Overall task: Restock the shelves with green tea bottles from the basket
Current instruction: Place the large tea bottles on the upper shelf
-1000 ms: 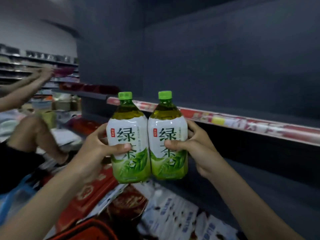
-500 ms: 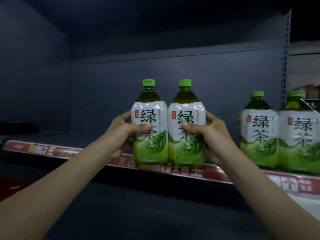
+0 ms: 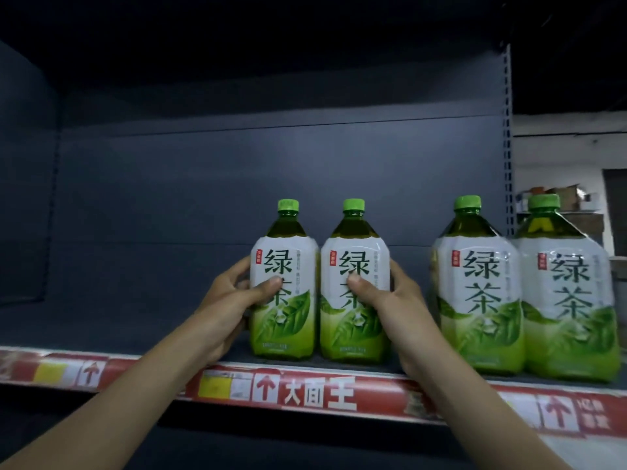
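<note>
Where shelf (image 3: 135, 337) darkens, perhaps bare.

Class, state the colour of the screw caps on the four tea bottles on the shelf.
Bright green, on all four screw caps; clearest in the head view.

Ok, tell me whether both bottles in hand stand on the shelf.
Yes: the left bottle and right bottle rest upright on the shelf, bases behind its red price strip.
</note>
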Motion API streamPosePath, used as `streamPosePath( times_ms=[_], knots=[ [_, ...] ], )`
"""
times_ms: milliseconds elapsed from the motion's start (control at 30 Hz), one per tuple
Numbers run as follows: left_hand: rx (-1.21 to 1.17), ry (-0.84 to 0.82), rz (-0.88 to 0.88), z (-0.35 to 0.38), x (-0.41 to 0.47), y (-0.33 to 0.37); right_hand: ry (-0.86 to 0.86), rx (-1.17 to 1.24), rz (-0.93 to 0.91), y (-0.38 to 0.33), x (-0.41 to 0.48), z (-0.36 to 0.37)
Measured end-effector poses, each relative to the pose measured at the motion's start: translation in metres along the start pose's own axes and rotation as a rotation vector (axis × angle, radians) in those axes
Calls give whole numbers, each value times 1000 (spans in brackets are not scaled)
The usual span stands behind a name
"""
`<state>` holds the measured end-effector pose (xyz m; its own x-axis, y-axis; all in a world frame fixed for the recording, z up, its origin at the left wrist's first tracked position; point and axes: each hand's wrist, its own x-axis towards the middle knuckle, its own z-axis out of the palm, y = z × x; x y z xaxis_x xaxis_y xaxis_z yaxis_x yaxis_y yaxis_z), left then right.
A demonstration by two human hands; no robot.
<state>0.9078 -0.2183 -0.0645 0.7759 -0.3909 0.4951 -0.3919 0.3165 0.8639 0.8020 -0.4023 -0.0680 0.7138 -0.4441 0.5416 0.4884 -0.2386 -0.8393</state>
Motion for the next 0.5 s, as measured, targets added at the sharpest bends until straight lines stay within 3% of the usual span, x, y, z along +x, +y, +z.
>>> streamPosePath(
  times_ms=[133, 267, 367, 433, 500],
  knots=[
    [70, 78, 44, 7, -6, -6, 23, -373, -152, -7, -36, -10],
    [635, 449, 421, 30, -37, -6, 216, -650, -343, -16, -81, -57],
    [769, 341, 510, 68, -56, -5, 444, -814, -395, -19, -83, -94],
    [891, 239, 482, 92, -57, -13, 467, -897, -323, -14, -75, -101],
    [975, 238, 444, 112, -55, -22, 455, -968, -298, -6, -68, -97]
  ],
)
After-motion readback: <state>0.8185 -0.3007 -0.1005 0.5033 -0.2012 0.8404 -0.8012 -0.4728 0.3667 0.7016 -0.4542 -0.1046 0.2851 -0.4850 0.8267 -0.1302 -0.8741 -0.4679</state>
